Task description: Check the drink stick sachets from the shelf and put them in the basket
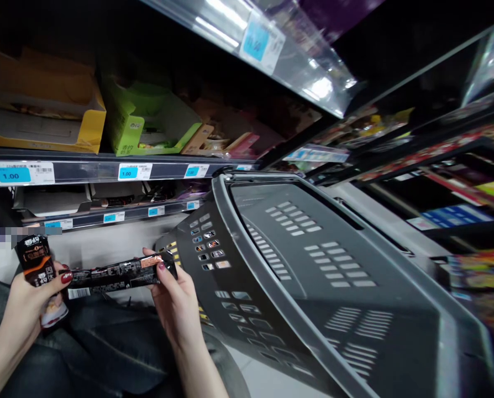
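My left hand (29, 307) is closed around an upright black sachet (35, 260) with orange print and a pale picture at its lower end. Stretched sideways between my hands is a long black stick packet (114, 275), with a barcode near its left end. The left thumb and fingers lie against that end. At the other end my right hand (178, 301) pinches the packet, thumb on top near an orange patch. Both hands are above my lap, left of a large grey shopping basket (241, 243).
A shelf ahead carries a yellow carton (92, 130) and a green carton (125, 132), with price tags along its edge. On the low shelf below are trays with black packets (120, 200). A clear-edged shelf (214, 30) juts out overhead. More stocked shelves (479, 271) stand at the right.
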`<act>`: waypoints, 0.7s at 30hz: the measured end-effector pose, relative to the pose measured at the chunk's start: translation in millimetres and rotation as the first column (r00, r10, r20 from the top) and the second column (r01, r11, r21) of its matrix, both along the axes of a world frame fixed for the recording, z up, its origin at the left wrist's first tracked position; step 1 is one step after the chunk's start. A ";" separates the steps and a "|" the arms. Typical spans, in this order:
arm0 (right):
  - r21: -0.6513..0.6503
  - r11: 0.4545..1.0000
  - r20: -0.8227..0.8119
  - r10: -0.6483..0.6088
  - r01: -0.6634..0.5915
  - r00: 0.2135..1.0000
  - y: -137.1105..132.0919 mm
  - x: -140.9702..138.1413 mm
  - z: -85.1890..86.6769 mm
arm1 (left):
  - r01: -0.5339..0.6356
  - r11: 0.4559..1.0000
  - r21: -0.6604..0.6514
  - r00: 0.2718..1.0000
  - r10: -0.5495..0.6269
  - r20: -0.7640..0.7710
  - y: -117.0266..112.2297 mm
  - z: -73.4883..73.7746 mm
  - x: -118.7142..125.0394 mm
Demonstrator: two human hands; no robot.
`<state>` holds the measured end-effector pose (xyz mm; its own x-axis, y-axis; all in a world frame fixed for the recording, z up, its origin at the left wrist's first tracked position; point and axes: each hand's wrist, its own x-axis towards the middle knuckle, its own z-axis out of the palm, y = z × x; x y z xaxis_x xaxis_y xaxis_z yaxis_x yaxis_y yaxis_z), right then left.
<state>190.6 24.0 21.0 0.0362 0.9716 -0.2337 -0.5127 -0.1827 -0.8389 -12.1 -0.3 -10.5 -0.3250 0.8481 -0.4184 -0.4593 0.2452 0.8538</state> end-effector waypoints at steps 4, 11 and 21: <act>0.015 1.000 0.027 0.013 -0.013 1.000 0.0 0.5 -0.5 | 0.005 1.000 -0.024 1.000 -0.005 0.019 0.7 -2.5 -0.7; 0.015 1.000 0.017 0.010 -0.010 1.000 2.1 -0.2 -1.7 | -0.010 0.999 -0.043 1.000 0.011 0.028 0.5 1.7 1.5; 0.015 1.000 0.031 0.020 -0.020 0.999 1.7 1.6 -3.0 | 0.018 0.997 -0.074 0.999 -0.015 0.038 0.1 2.2 1.7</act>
<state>192.1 25.7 18.0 0.0236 0.9758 -0.2176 -0.4831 -0.1794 -0.8570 -10.5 -0.2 -8.3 -0.2938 0.8196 -0.4919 -0.4862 0.3150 0.8151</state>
